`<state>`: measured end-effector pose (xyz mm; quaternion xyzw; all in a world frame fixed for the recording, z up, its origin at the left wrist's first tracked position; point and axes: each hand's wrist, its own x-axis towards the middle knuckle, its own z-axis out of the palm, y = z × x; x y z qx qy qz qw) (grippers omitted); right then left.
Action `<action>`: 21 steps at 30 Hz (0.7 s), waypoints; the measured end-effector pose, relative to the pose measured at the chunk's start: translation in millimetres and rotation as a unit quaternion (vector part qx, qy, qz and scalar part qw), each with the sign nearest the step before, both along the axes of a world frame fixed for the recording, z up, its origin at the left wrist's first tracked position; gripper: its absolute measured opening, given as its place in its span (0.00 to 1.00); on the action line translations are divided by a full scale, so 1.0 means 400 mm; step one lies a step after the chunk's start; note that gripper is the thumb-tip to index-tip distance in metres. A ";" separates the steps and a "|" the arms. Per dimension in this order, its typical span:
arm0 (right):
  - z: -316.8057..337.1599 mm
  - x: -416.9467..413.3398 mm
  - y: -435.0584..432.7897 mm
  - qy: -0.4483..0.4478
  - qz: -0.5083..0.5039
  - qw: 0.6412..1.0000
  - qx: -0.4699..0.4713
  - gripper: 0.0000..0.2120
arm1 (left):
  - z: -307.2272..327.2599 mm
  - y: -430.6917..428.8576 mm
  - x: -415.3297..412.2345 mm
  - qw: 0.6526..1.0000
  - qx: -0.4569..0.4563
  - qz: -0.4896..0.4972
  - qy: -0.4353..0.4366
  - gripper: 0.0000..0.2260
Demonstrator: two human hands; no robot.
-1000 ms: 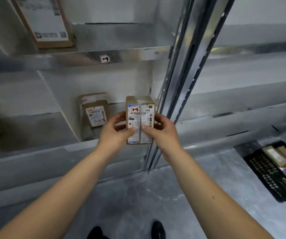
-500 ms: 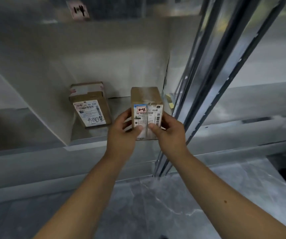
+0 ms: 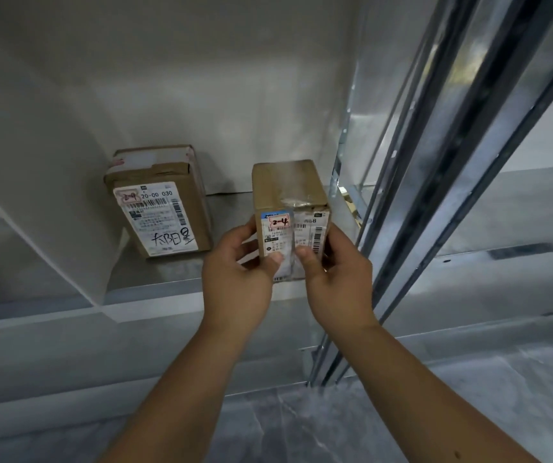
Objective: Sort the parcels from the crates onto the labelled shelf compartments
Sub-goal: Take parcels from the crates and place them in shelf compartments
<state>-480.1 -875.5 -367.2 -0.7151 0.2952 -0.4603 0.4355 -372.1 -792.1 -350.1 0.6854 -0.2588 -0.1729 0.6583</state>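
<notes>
While you have both hands on the small parcel point(image 3: 290, 208), treat it as a stiff cardboard carton that probably weighs little, judging by how easily your fingertips carry it. Your left hand point(image 3: 235, 279) is closed on its left side with the thumb pressed on the near label face, and your right hand point(image 3: 335, 279) is closed on its right side, thumb likewise on the front. Clear tape runs over the top and down the label, so those strips will likely feel slick; keep your hold on the bare cardboard sides, low down, where the corners give stiffness. It sits at the near right of the shelf compartment point(image 3: 175, 272), its base at or just above the shelf's front lip; whether it already rests there I cannot tell, because your hands cover the bottom edge. It stands upright, its long axis running from near to far into the compartment, with the label face marked 2-4 in red turned toward you. To its left, apart from it and farther back, a second parcel point(image 3: 159, 202) leans back against the rear wall, its own label facing you with what looks like the same handwritten code. Just right of your right hand rise the metal uprights point(image 3: 435, 195) of the rack, so mind your knuckles there when you push it deeper.
</notes>
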 end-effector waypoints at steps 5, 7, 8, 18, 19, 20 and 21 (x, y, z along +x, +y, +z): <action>-0.014 0.059 -0.065 0.032 -0.024 0.999 -0.036 0.20 | -0.003 -0.072 0.036 0.999 -0.002 0.026 -0.023 0.18; -0.010 0.079 -0.087 0.048 -0.032 0.998 -0.031 0.20 | 0.000 -0.099 0.047 0.999 -0.008 0.030 -0.020 0.18; -0.007 0.088 -0.095 0.054 -0.036 0.998 -0.025 0.20 | 0.002 -0.109 0.052 0.999 -0.008 0.031 -0.017 0.18; 0.049 0.099 -0.096 0.135 -0.033 0.990 0.035 0.18 | 0.007 -0.141 0.034 0.996 -0.011 0.074 0.051 0.17; 0.054 0.098 -0.095 0.140 -0.031 0.989 0.038 0.18 | 0.010 -0.140 0.032 0.996 -0.011 0.071 0.058 0.17; 0.056 0.097 -0.095 0.143 -0.029 0.989 0.038 0.18 | 0.011 -0.137 0.031 0.996 -0.011 0.067 0.064 0.17; 0.057 0.096 -0.092 0.146 -0.028 0.988 0.037 0.18 | 0.014 -0.134 0.029 0.996 -0.010 0.059 0.067 0.17</action>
